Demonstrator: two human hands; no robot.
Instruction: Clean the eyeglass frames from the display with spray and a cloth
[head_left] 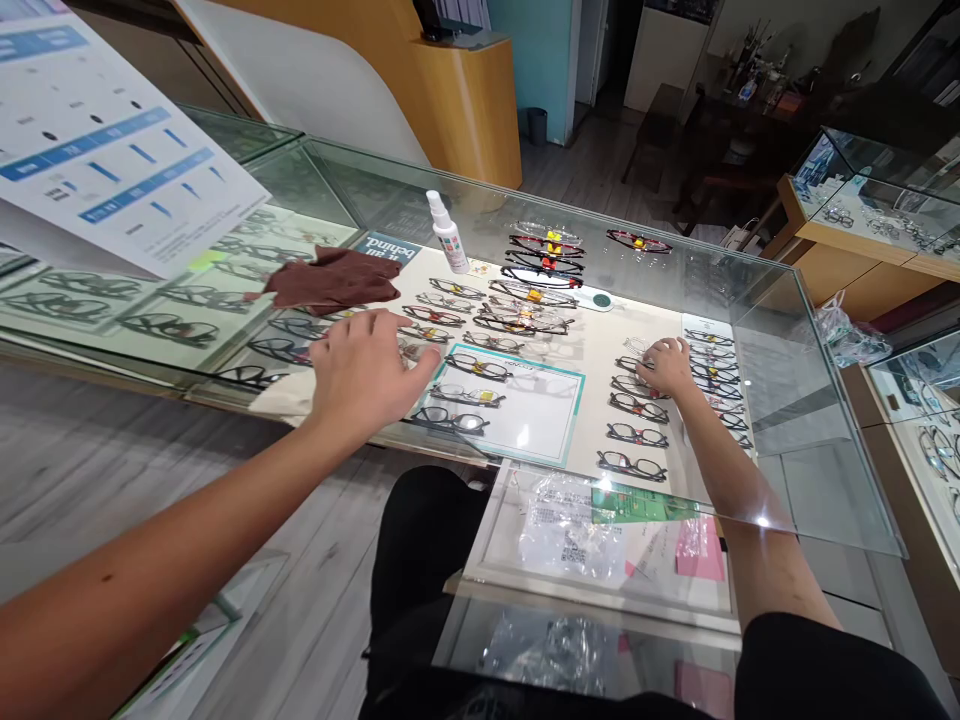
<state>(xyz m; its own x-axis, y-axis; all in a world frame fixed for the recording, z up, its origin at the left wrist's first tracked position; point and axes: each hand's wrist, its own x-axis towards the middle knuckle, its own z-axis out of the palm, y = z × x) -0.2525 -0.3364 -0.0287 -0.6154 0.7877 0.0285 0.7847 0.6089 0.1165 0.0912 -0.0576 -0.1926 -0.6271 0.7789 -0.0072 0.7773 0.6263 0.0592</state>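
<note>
My left hand [371, 365] is above the glass counter, its thumb held away from the fingers and nothing in its grasp. Beyond it lies a crumpled brown cloth [334, 280]. My right hand [666, 368] reaches inside the case, fingers bent around the side of a pair of eyeglasses [634, 367] near the far end of a column; its fingertips are partly hidden. Below it in that column are several dark-framed eyeglasses [636, 433]. Between my hands, a white mat with a teal border [536, 425] carries a few pairs, including dark eyeglasses [452, 420].
A white spray bottle [448, 235] stands on the glass top beside several stacked eyeglasses [547, 250]. A printed leaflet [112, 150] fills the upper left. Close to my body, an open drawer [487, 560] holds plastic bags and pink paper [699, 548].
</note>
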